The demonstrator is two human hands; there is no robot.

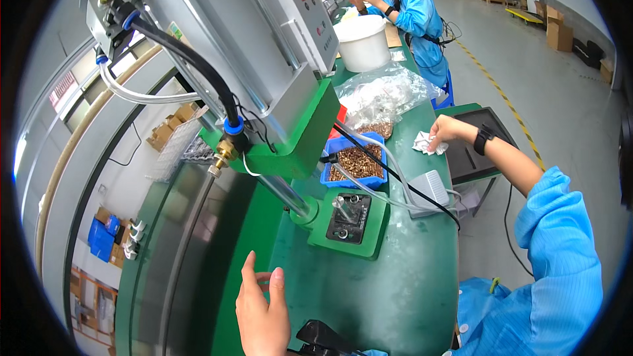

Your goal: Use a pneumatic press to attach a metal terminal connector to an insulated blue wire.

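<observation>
My right hand [446,133] is closed on a crumpled white tissue [425,143] at the right edge of the green bench [422,244]. Low in the view, my left hand [262,306] is raised with its fingers apart and nothing in it. Beyond it stands a green pneumatic press [283,138] with a black die plate [349,217] and a metal pin on its base. Behind the base, a blue bin [357,163] holds many small copper-coloured metal parts. A pale grey box [428,191] with cables lies between that bin and the bench edge.
A clear plastic bag [389,95] and a white bucket [363,45] stand farther back. A co-worker in a blue smock [422,13] sits at the far end. A dark tray [478,145] is right of the bench. Cables [395,178] cross the bench.
</observation>
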